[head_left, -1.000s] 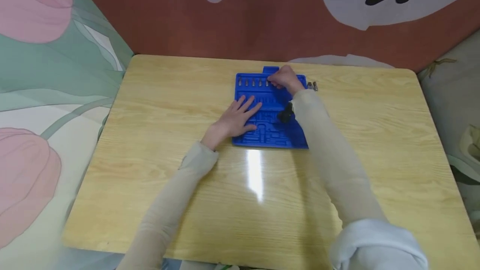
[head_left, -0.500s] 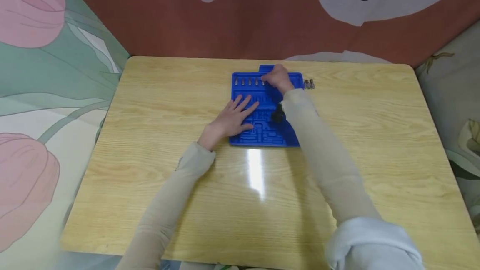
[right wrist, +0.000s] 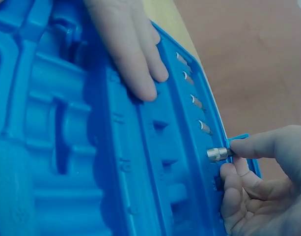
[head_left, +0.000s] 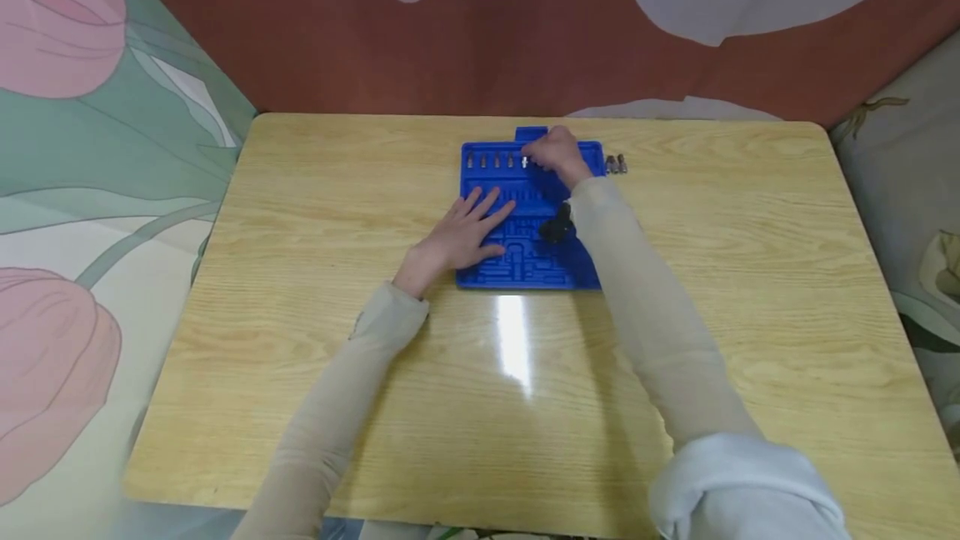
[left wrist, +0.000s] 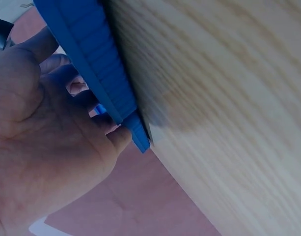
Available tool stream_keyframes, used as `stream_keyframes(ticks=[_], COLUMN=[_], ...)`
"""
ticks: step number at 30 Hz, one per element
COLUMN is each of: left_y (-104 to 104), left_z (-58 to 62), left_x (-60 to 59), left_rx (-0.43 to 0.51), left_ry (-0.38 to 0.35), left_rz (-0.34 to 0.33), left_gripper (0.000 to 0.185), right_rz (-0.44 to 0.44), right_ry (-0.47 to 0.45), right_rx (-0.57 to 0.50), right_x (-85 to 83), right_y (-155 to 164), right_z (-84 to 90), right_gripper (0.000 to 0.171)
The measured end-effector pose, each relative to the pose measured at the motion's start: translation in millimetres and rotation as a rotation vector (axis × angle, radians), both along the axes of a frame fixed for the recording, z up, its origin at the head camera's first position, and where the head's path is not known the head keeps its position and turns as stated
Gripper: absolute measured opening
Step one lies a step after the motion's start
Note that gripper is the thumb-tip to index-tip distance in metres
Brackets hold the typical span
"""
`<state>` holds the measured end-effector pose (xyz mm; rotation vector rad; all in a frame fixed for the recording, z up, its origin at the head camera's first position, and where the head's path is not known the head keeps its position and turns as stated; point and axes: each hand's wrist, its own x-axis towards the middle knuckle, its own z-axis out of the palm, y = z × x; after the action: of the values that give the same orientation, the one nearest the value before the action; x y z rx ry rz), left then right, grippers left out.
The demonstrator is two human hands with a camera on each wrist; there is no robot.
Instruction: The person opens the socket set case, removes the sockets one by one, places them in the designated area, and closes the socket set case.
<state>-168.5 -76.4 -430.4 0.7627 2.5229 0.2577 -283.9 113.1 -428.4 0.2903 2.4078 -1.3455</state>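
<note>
A small metal bit (right wrist: 218,154) sits at the tray's (head_left: 525,265) top row, upper centre of the head view, pinched by the right hand (head_left: 557,154). The left hand (head_left: 467,232) lies flat, fingers spread, on the tray's left. Two bits (head_left: 616,163) rest on the surface (head_left: 300,273) just right.

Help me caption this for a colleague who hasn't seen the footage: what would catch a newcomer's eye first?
The bright blue tool tray stands out at the far middle of the pale wooden table. The left hand lies flat on the tray's near left part, while the right hand pinches a small silver bit at the tray's far row, beside four bits already seated. Two loose bits lie on the table just right of the tray.
</note>
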Motion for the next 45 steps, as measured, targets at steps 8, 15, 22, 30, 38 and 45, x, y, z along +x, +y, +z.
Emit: stream_keyframes(ticks=[8,15,22,30,38,45], left_y=[-1.6,-1.6,0.1,1.0,-1.6,0.0], left_z=[-0.5,-1.0,-1.1,0.0,0.4,-2.9], left_x=[1.0,0.1,-0.6,1.1,0.6,0.1], left_rx=[-0.012,0.001,-0.024,-0.031,-0.016,-0.014], left_ry=[0.006,0.006,-0.01,0.005,0.026,0.022], left_rz=[0.002,-0.001,0.002,0.002,0.002,0.005], left_gripper=[0.071,0.071,0.066,0.064,0.066,0.067], right_rz=[-0.007,-0.061,-0.053,-0.008,0.032,0.089], right_ry=[-0.017,-0.029,-0.053,-0.018,-0.014,-0.016], right_rx=[-0.001,-0.091,-0.1,-0.069,-0.088,-0.078], right_x=[1.0,-1.9,-2.6,0.3,-2.3,-3.0], right_y=[-4.1,0.2,1.8,3.5,4.3,5.9], right_z=[2.1,3.3,3.2,2.6,4.4,1.7], right_gripper=[0.021,0.021,0.023,0.026,0.021,0.033])
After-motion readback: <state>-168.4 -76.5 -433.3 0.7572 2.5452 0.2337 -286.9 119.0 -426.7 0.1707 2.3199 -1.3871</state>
